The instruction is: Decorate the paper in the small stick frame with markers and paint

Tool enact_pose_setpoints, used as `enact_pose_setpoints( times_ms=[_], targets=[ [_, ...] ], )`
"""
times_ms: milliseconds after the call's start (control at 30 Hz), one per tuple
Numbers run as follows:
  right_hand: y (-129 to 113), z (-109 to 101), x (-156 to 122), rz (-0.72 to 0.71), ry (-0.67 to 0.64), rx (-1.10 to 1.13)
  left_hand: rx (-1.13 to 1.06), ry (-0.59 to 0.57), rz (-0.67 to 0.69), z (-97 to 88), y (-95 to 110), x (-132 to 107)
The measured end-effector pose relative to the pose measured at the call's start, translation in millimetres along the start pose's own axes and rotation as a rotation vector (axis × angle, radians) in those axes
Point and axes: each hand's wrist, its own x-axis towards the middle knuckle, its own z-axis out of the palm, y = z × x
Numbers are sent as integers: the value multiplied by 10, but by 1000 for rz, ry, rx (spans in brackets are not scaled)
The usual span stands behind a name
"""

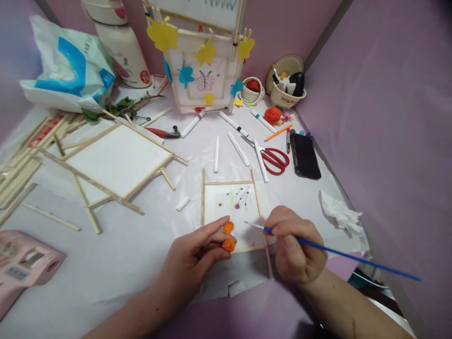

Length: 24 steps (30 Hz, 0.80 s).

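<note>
A small white panel in a wooden stick frame lies in front of me, painted with thin stems and coloured dots. My left hand rests on its lower left edge, fingers stretched flat, orange nails over the paper. My right hand is closed on a thin blue paintbrush. The brush tip hovers at the panel's right side, just above the paper.
A larger stick-framed white panel lies to the left. White markers, red scissors and a black phone sit behind. A decorated lantern frame, cup of tools, crumpled tissue, pink box and loose sticks surround the area.
</note>
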Motion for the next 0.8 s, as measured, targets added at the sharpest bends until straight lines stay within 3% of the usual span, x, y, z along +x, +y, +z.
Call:
enact_pose_setpoints(
  times_ms=[67, 200, 500, 800],
  targets=[
    [73, -20, 41, 76, 22, -76, 15, 3, -4, -5, 3, 7],
    [215, -22, 98, 159, -64, -198, 37, -8, 18, -15, -8, 17],
    [262, 51, 114, 134, -163, -256, 62, -20, 34, -33, -35, -10],
    [251, 64, 140, 145, -181, -292, 23, -9, 42, -22, -20, 16]
  ],
)
